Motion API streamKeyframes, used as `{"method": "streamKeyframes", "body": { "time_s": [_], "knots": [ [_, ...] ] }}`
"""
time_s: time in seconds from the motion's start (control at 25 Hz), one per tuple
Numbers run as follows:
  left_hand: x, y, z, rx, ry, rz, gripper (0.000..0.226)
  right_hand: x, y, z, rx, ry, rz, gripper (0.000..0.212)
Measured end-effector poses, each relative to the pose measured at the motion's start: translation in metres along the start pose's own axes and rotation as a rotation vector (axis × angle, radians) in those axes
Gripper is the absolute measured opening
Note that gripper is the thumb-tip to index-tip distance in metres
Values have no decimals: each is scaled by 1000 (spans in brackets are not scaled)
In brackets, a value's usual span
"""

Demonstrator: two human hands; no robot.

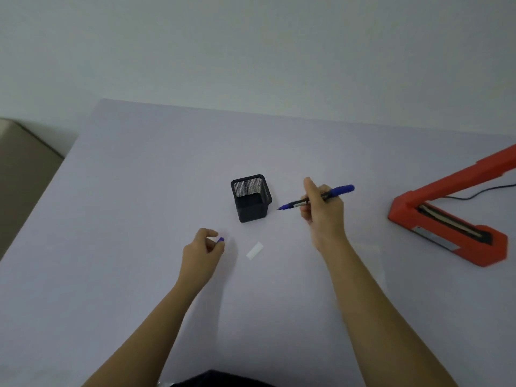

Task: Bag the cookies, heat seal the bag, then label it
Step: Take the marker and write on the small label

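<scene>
One table carries one red heat sealer at the right, its raised arm cut off by the picture edge, and one black mesh pen holder near the middle. The right grip is closed around one uncapped blue pen, whose tip points toward the holder. One white label lies flat on the table between both hands, and the left grip pinches one small blue cap, mostly hidden by fingers.
</scene>
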State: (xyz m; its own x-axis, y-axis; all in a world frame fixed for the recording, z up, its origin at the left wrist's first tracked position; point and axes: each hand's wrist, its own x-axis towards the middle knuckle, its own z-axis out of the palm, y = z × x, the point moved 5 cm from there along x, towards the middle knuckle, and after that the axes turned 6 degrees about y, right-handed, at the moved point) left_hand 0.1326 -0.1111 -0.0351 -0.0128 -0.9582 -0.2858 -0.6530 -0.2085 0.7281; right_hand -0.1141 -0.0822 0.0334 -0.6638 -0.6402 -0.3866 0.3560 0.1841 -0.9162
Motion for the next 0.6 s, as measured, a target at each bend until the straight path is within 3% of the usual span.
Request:
{"method": "streamKeyframes", "body": {
  "time_s": [0.24, 0.36, 0.52, 0.6],
  "knots": [
    [19, -38, 12, 290, 39, 79, 9, -15, 64, -27, 149, 17, 111, 29],
    [19, -45, 20, 282, 18, 90, 12, -14, 77, -34, 97, 42, 125, 29],
    [6, -43, 13, 201, 180, 54, 47, -11, 92, -33, -39, -14, 32, 30],
    [-11, -29, 17, 154, 258, 229, 37, -8, 104, -29, -124, -35, -10, 27]
  ]
}}
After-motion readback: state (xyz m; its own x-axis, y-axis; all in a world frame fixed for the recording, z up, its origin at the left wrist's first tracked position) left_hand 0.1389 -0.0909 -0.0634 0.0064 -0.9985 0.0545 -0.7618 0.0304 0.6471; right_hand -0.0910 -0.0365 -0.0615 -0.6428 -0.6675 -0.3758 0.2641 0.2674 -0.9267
